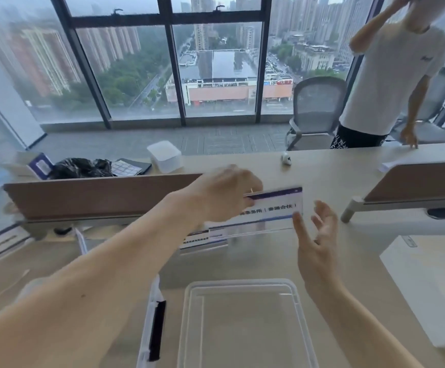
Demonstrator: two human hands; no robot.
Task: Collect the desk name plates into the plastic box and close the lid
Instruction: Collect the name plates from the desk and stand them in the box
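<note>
My left hand [224, 193] grips the top left edge of a clear desk name plate [274, 211] with a purple band and printed text, held up above the desk. To its right, my right hand [317, 243] is spread, fingers apart, its fingertips next to the plate's right edge, holding nothing. Another name plate [202, 239] lies on the desk below the raised one. The clear plastic box [242, 325] stands with no lid on it at the near edge, nothing inside. Its lid [153, 322] with a black latch stands on edge at the box's left side.
A brown desk divider [96, 197] runs across behind my left hand, another one [415, 181] at the right. A white box [434, 285] sits at the right. Beyond the divider are a white container [165, 156] and a black bag [80, 167]. A person [391, 75] stands at the far side.
</note>
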